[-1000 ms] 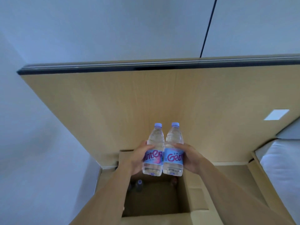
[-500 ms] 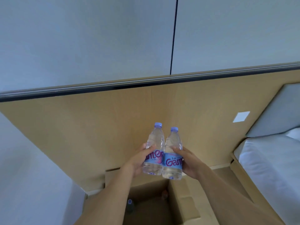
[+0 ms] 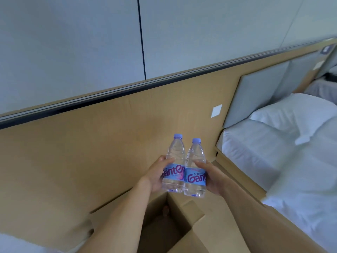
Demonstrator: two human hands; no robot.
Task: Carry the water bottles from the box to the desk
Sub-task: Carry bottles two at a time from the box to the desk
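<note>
Our left hand wraps one clear plastic blue-capped water bottle; our right hand clasps its twin. We press them upright, touching, above the open brown cardboard box, likely for steadier carrying.

Two bottles held side by side, touching, above open box; bed right of box; panel behind.

Pale grey wall panels rise above a wooden panel; white bed at right, possibly a second beyond.
</note>
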